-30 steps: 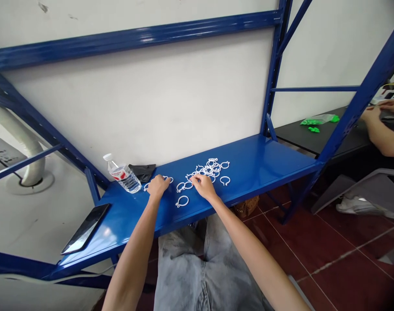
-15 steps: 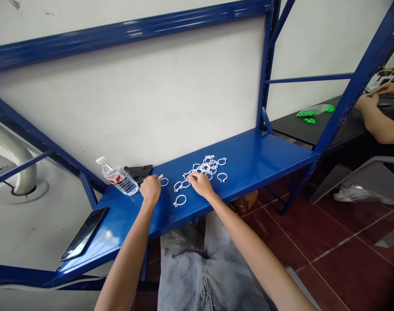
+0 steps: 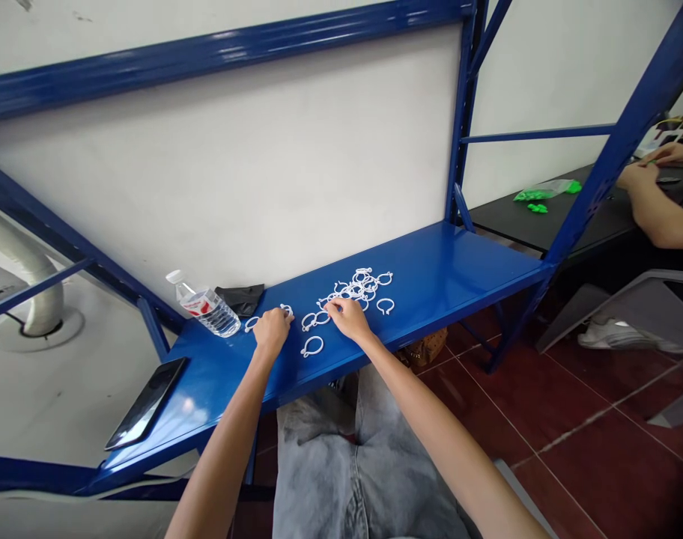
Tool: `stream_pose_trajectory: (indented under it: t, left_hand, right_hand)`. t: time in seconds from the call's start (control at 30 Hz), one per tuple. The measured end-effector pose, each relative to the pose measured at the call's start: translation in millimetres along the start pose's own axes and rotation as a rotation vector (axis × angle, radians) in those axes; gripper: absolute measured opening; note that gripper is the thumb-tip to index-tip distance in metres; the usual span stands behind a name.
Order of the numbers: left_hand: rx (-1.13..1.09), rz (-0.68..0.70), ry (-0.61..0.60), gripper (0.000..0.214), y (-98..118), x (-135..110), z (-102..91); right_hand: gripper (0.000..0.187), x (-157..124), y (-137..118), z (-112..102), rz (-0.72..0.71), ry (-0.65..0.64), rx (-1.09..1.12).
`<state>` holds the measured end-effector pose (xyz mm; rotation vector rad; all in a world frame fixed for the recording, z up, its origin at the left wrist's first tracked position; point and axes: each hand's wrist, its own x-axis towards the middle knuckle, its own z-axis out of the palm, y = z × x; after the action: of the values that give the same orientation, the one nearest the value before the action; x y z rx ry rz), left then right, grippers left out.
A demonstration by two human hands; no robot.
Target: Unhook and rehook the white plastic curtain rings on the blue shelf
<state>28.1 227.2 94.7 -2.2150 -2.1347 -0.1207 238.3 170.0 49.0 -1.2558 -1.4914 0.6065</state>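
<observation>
Left hand (image 3: pixel 272 331) and right hand (image 3: pixel 348 317) touch white rings (image 3: pixel 314 320).

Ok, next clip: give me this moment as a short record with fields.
Left hand: over two white plastic rings, touching them
Right hand: at the edge of the tangled ring pile
Surface: blue steel shelf
Also on shelf: water bottle, black cloth, phone
Nearby: a co-worker's hand, green pieces
</observation>
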Motion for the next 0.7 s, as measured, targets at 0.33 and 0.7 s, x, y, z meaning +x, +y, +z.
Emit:
stream_pose_trajectory:
  t: [0.33,0.7]
  left_hand:
    - [-0.051,0.122,0.077,0.032,-11,-4,6.3]
    - [-0.008,0.544,0.344,0.030,46,-55,-6.9]
  right_hand:
    - [0.033,1,2,1,0.004,0.002,0.013]
    - [0.044,2,1,-3,0.017,-0.129,0.279]
